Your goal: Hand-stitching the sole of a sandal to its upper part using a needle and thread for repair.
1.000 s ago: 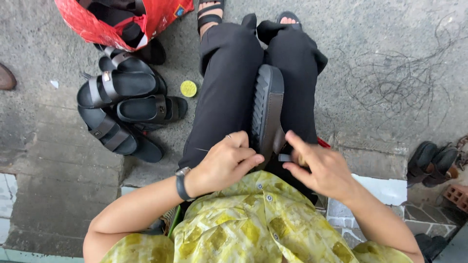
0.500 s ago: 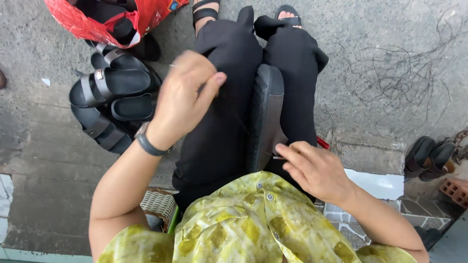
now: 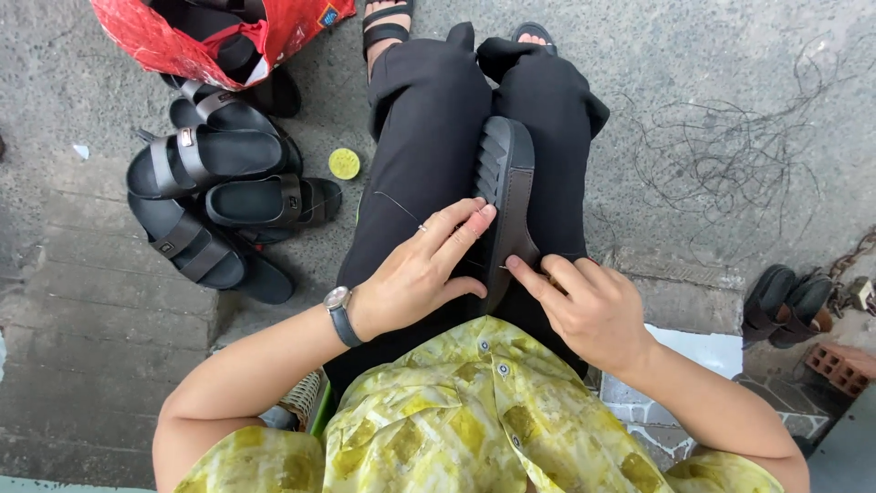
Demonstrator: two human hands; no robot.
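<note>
A dark sandal stands on its edge between my black-trousered thighs, its ridged sole facing left. My left hand lies across its near end with fingers stretched over the sole and thumb underneath; one fingertip wears a pink guard. A watch sits on that wrist. My right hand has its fingers curled, and the index tip presses on the sandal's near edge. Between the two hands a thin needle-like piece shows; I cannot tell which hand holds it. A fine thread runs over the left thigh.
Several black sandals lie piled on the concrete at left, beside a small yellow round lid. A red bag with more footwear sits at top left. Tangled thread lies at right, and dark shoes and a brick at far right.
My left hand, raised high over the left thigh half a second ago, has come back down onto the sandal. My right hand has stayed at the sandal's near end.
</note>
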